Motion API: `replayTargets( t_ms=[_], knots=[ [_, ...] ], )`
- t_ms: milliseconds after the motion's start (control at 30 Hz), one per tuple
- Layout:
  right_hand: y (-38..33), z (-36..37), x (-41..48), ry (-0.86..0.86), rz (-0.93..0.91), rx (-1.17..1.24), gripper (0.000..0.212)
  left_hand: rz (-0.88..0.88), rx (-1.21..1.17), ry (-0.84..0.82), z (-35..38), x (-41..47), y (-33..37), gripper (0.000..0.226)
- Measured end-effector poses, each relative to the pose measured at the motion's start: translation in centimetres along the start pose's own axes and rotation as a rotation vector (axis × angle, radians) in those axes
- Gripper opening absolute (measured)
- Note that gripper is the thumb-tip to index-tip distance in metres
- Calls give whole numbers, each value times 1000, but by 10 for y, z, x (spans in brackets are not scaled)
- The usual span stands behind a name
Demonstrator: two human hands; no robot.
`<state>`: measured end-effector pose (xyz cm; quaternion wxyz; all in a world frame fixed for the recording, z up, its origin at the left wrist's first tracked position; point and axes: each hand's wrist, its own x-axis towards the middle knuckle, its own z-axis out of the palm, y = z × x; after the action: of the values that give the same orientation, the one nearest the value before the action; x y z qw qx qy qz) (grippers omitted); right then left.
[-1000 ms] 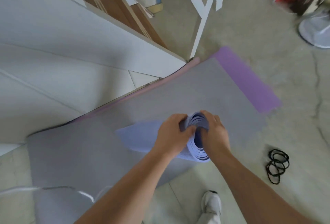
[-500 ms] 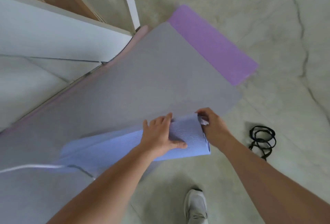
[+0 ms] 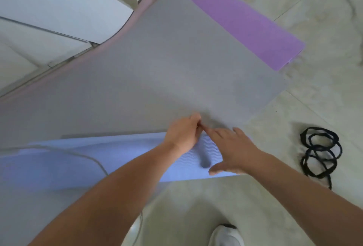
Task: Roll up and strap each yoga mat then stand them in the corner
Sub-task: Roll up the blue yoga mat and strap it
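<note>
– blue mat: condition?
– rolled into a tube, lying across the near edge of the grey mat. no strap on it. the left hand has its fingers curled over the far side of the roll near the right end. the right hand lies spread on that end, thumb out.
– straps?
– black straps in a loose heap on the floor, right of the roll, apart from it and untouched.
– work outstanding?
– most of it, in my judgement. this roll is yet to be strapped and stood in the corner, and no standing mat is in view. the grey mat lies flat, with a purple mat and a pink mat showing past its edges, both unrolled.
– obstructions?
– a thin white cable crosses the left part of the roll and could snag. a white panel sits close against the pink mat's far edge. one shoe stands on the floor near the roll.
</note>
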<state>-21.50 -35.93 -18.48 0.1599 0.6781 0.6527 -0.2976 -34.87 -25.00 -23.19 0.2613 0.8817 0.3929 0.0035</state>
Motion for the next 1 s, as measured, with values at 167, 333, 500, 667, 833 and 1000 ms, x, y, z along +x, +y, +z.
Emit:
replayTargets(
  t_ms=[167, 333, 500, 667, 833, 1000],
  knots=[
    [6, 4, 25, 123, 79, 48, 106, -94, -243, -82, -24, 2, -17, 16],
    [7, -17, 29, 91, 192, 227, 96, -11, 162, -371, -94, -48, -85, 82],
    [-11, -46, 36, -30, 170, -3, 81, -134, 502, -399, -122, -88, -143, 97],
    [-86, -52, 47, 166, -60, -186, 76, -107, 449, -341, -124, -86, -138, 64],
    [-118, -51, 70, 120, -12, -7, 47, -136, 369, -337, -126, -88, -143, 53],
    [-104, -58, 90, 89, 26, 65, 45, -248, 192, -387, -138, -68, -147, 54]
  ],
)
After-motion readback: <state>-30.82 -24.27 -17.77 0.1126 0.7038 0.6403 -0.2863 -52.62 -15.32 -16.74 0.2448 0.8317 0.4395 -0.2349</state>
